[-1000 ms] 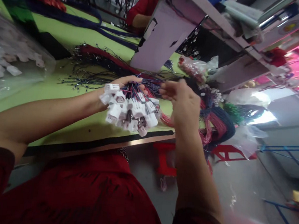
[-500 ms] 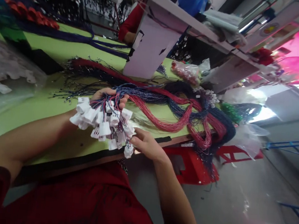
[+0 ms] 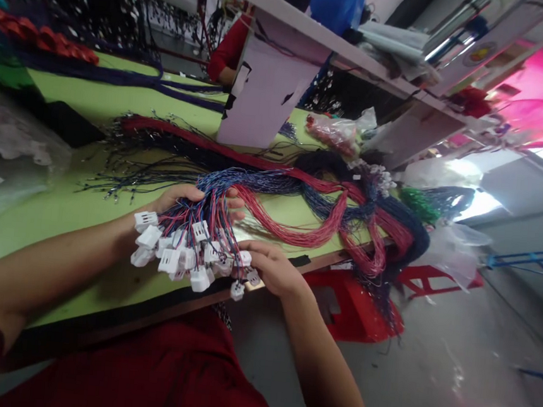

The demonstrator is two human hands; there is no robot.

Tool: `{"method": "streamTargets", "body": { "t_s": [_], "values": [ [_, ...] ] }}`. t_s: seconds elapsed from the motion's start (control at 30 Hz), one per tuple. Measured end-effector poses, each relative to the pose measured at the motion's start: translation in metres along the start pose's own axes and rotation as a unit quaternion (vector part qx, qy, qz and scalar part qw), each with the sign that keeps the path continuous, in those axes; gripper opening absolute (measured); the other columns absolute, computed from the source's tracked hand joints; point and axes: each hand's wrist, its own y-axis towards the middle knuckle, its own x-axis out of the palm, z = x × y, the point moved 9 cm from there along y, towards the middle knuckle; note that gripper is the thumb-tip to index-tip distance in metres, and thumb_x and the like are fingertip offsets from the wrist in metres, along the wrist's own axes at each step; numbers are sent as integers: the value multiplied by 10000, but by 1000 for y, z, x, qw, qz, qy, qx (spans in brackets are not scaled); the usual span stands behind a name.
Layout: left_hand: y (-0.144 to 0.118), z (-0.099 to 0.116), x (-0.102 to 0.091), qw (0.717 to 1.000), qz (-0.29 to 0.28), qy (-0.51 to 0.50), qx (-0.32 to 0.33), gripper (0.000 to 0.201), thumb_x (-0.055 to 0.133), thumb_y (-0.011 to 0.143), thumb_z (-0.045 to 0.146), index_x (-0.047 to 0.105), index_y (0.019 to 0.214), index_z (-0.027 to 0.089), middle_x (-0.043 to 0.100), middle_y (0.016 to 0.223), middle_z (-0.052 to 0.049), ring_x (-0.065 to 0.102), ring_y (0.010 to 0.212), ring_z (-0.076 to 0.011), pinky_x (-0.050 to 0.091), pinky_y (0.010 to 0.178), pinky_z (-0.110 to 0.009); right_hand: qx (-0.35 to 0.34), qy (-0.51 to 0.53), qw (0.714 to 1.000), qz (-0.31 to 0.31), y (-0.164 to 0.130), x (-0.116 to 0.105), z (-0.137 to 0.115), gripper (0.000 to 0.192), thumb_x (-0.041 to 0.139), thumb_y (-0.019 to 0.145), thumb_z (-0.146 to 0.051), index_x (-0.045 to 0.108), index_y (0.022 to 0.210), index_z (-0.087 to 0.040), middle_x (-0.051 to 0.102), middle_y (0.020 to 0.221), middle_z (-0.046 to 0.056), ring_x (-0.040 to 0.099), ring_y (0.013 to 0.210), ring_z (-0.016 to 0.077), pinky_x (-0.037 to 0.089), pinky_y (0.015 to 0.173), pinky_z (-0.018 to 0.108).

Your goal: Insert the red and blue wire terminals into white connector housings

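My left hand (image 3: 181,195) is wrapped around a bundle of thin red and blue wires (image 3: 212,201), its thumb on top and fingertips showing on the far side. From the bundle hang several white plastic connectors (image 3: 170,260), fanned out below the hand over the table's front edge. My right hand (image 3: 279,272) is at the right side of this cluster, with thumb and fingers closed on a white connector (image 3: 244,258). Another connector (image 3: 237,290) dangles just below those fingertips.
Long red wires (image 3: 292,231) and dark blue wires trail right across the green table (image 3: 86,203) and over its edge. A red plastic stool (image 3: 361,319) stands below. Clear bags of white parts (image 3: 2,135) lie left. A shelf support (image 3: 270,83) rises behind; beyond it shows another person's red sleeve (image 3: 230,51).
The connectors have spread apart and hang lower, with more wire showing under my left hand. Both hands have moved slightly down in view; my right hand stays at the cluster's right side.
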Motion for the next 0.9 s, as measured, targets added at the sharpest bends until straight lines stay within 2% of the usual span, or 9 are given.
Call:
{"method": "streamTargets", "body": {
  "t_s": [0.13, 0.23, 0.37, 0.43, 0.5, 0.6, 0.73, 0.8, 0.9],
  "values": [
    [-4, 4, -14, 1000, 9, 15, -22, 616, 521, 799, 261, 536, 1376, 46, 756, 1169, -132, 672, 1150, -323, 398, 1105, -481, 4, 58, 998, 10, 19, 1, -3, 297, 645, 740, -445, 702, 833, -168, 623, 645, 14, 542, 558, 128, 404, 483, 240],
    [-8, 8, -21, 999, 11, 27, -44, 559, 524, 780, 170, 584, 1312, 10, 805, 950, -125, 761, 898, -297, 505, 987, -448, -41, 1, 998, 38, 13, -15, -22, 322, 723, 706, -450, 689, 863, -171, 551, 596, -31, 456, 513, 93, 355, 475, 224],
    [-8, 11, -15, 999, 11, 22, -34, 574, 536, 763, 197, 598, 1315, 52, 771, 1113, -151, 720, 1043, -332, 503, 987, -498, -125, -124, 979, 104, -10, -36, -54, 293, 731, 745, -453, 637, 769, -177, 504, 558, -56, 397, 475, 73, 309, 473, 226],
    [-7, 9, -10, 999, 7, 27, -38, 551, 559, 758, 200, 630, 1291, 80, 767, 1130, -147, 712, 1063, -338, 500, 995, -499, -158, -163, 969, 93, -15, -25, -67, 300, 641, 827, -458, 572, 700, -194, 508, 549, -52, 431, 486, 86, 361, 510, 244],
    [-6, 2, -9, 997, 7, 43, -66, 488, 587, 767, 200, 678, 1231, 80, 802, 979, -131, 747, 954, -321, 528, 961, -457, -173, -221, 957, 71, -12, -3, -73, 295, 556, 887, -430, 543, 695, -206, 549, 584, -33, 494, 537, 107, 412, 573, 264],
    [-8, -5, -14, 992, 27, 70, -98, 409, 615, 788, 233, 722, 1153, 83, 808, 843, -111, 765, 831, -296, 552, 920, -418, -215, -345, 906, 120, -3, 21, -87, 333, 448, 945, -393, 505, 664, -222, 564, 636, 0, 532, 636, 143, 430, 647, 291],
    [-10, -8, -16, 989, 58, 99, -89, 315, 650, 784, 232, 750, 1045, 86, 805, 866, -116, 762, 818, -271, 551, 931, -396, -250, -511, 793, 216, 10, 36, -113, 354, 425, 969, -350, 508, 648, -223, 604, 734, 72, 562, 783, 208, 418, 768, 342],
    [-8, -10, -11, 989, 70, 104, -74, 286, 669, 799, 272, 754, 1004, 92, 802, 862, -114, 757, 822, -267, 549, 935, -394, -213, -547, 774, 238, 21, 36, -121, 385, 387, 996, -386, 550, 693, -214, 623, 744, 86, 582, 782, 224, 411, 764, 345],
    [-2, -12, 0, 989, 86, 117, -42, 287, 716, 795, 339, 751, 970, 114, 796, 854, -98, 747, 816, -261, 553, 908, -387, -163, -552, 776, 258, 38, 40, -134, 470, 305, 1028, -475, 605, 791, -201, 643, 743, 87, 618, 779, 231, 407, 754, 333]
  ]
}}
